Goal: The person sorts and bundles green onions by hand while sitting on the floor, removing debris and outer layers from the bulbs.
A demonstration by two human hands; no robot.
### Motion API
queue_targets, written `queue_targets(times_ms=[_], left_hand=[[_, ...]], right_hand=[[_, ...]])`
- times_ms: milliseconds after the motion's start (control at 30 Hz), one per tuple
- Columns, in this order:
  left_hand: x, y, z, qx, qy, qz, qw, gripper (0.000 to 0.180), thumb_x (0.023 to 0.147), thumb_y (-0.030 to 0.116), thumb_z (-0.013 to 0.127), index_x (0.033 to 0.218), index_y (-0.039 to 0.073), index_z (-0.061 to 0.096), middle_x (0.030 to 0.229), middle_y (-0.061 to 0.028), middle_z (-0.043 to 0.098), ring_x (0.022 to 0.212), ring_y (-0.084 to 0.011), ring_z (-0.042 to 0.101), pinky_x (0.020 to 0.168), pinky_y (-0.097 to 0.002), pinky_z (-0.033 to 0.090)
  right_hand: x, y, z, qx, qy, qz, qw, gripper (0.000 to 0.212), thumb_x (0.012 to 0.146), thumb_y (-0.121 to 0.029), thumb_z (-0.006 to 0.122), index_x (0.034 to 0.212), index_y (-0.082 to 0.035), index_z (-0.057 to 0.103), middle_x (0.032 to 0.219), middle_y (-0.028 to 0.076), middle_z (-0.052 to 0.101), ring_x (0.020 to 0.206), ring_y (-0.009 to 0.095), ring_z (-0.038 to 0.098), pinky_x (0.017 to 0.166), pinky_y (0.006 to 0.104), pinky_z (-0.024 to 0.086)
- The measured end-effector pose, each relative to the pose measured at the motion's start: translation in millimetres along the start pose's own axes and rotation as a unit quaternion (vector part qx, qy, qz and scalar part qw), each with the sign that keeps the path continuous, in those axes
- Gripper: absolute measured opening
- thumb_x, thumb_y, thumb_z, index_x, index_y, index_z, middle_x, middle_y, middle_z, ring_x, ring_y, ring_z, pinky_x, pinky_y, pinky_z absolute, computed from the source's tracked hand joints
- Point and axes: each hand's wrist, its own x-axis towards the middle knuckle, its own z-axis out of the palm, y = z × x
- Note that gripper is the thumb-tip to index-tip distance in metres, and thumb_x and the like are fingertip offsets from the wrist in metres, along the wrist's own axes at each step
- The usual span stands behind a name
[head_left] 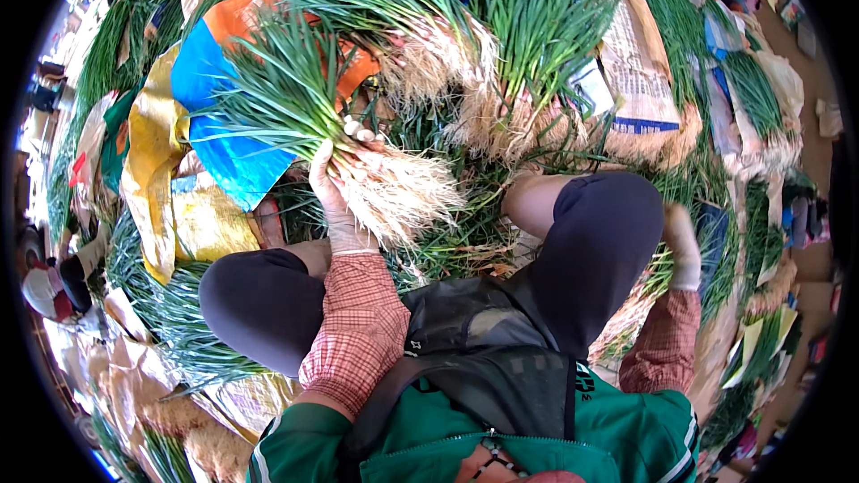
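In front of my left knee, my left hand [335, 197], in a pale glove, is closed around a bunch of spring onions [295, 112]. Their green leaves fan toward the upper left, and the pale, stringy roots point to the right. My right hand [684, 250], also gloved, is down beside my right knee, close to more spring onions [660, 270] lying there. Its fingers are blurred and partly hidden, so whether it grips anything does not show. Large bundles of spring onions [528, 45] lie ahead with their roots toward me.
A blue and orange sheet [201, 80] and a yellow sack [152, 156] lie at the left. At the right is a printed woven sack [635, 54]. Loose green leaves [465, 246] cover the ground between my knees. Other people [54, 286] appear along the left rim.
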Motion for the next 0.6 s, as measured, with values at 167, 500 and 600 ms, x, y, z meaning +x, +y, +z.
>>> queue_targets(times_ms=[167,500,600], left_hand=[[-7,0,0,0.03,0.066,-0.013,0.997,0.042,0.085,0.029,0.056,0.117,0.003,0.053,0.11,-0.0115,0.061,0.103,-0.0274,0.058,0.093,-0.0487,0.046],[-5,5,-7,-0.061,0.052,-0.052,0.995,0.047,0.084,0.029,0.057,0.12,0.0,0.049,0.101,-0.0137,0.061,0.097,-0.0305,0.059,0.092,-0.0481,0.046],[-6,11,-10,-0.034,0.057,-0.043,0.997,0.049,0.082,0.026,0.057,0.121,-0.003,0.048,0.105,-0.0167,0.062,0.11,-0.0354,0.056,0.101,-0.0501,0.041]], right_hand=[[62,-158,-65,0.121,0.089,-0.373,0.916,0.028,0.09,-0.018,0.053,0.111,-0.002,0.062,0.108,0.012,0.066,0.096,0.018,0.061,0.084,0.0282,0.045],[160,-388,74,-0.045,0.068,-0.31,0.947,0.033,0.088,-0.034,0.055,0.101,-0.005,0.065,0.096,0.017,0.067,0.088,0.031,0.064,0.083,0.0377,0.049],[99,-397,84,0.067,0.068,-0.332,0.938,0.032,0.089,-0.038,0.054,0.096,-0.009,0.065,0.078,0.011,0.064,0.07,0.021,0.063,0.07,0.0359,0.053]])
